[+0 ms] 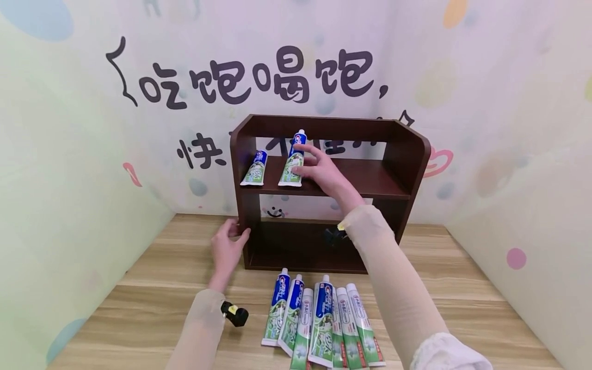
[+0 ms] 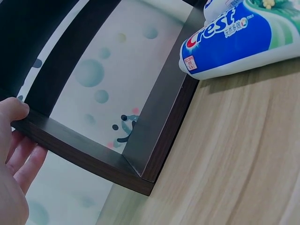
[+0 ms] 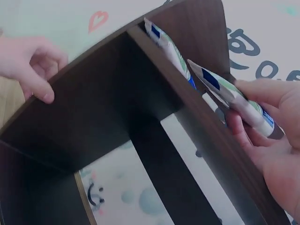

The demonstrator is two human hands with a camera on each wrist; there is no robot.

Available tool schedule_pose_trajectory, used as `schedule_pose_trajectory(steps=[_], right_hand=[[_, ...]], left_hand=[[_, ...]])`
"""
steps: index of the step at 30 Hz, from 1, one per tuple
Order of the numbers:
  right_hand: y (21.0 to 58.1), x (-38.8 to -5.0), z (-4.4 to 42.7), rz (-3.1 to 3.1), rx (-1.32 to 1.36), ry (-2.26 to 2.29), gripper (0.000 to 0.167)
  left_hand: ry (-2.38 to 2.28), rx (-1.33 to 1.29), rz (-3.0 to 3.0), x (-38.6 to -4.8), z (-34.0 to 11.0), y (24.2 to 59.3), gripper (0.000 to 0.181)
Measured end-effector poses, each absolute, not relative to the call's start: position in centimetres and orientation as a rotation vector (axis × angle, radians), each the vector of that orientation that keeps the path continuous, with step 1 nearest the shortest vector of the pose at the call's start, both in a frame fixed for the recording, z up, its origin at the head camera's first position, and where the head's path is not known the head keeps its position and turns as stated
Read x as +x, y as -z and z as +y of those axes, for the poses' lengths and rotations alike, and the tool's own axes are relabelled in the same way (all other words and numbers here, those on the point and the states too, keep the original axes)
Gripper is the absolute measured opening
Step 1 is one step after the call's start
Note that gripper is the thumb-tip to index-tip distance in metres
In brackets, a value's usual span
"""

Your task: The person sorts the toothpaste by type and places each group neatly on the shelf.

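Fingers point(image 2: 30, 166) and thumb point(image 2: 13, 108), left hand point(image 1: 228, 250): curled, gripping the left side panel point(image 1: 252, 210) of a dark brown rack point(image 1: 319, 126), which I see near the back edge of the table point(image 1: 152, 288). One blue-and-green tube point(image 1: 254, 169): left end of the upper shelf point(image 1: 365, 177). Second blue-and-green tube point(image 1: 291, 167): left of that shelf's middle, lower end at its front edge, pinched by the right hand point(image 1: 326, 172), fingers part-closed. Blue-topped tubes point(image 1: 321, 318), slimmer white-and-green tubes point(image 1: 365, 329): side by side before the rack's bottom front edge.

Pale dotted walls point(image 1: 83, 164) border a wood-grain tabletop point(image 1: 152, 293).
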State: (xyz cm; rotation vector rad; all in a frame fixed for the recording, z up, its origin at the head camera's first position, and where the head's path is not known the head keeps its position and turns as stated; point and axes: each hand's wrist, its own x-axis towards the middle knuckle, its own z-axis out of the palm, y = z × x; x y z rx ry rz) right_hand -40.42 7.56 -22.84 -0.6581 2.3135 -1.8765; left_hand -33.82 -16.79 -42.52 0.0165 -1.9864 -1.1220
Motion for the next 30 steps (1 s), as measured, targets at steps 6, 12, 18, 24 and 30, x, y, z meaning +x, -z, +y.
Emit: schedule_pose_trajectory(steps=[6,12,18,24,30], right_hand=[[22.7,-40.6,8.0,2.389,-0.724,1.732,0.066],[22.8,-40.7,7.7,2.533,-0.777,1.568,0.071],[23.0,-40.4,7.2,2.617,-0.833,1.474,0.071],[23.0,-40.3,7.0,2.646,-0.857,1.419,0.072],[22.9,-39.9,6.9,2.675,-0.784,1.387,0.070]], left_hand=[[1.133,0.001,-1.999,-34.0,-16.8,42.2,0.027],[1.152,0.019,-2.042,-33.9,-16.9,42.0,0.029],[1.173,0.028,-2.042,-33.5,-17.0,41.9,0.027],[1.170,0.007,-2.036,-33.6,-16.9,41.8,0.028],[1.173,0.012,-2.040,-33.7,-17.0,42.1,0.029]])
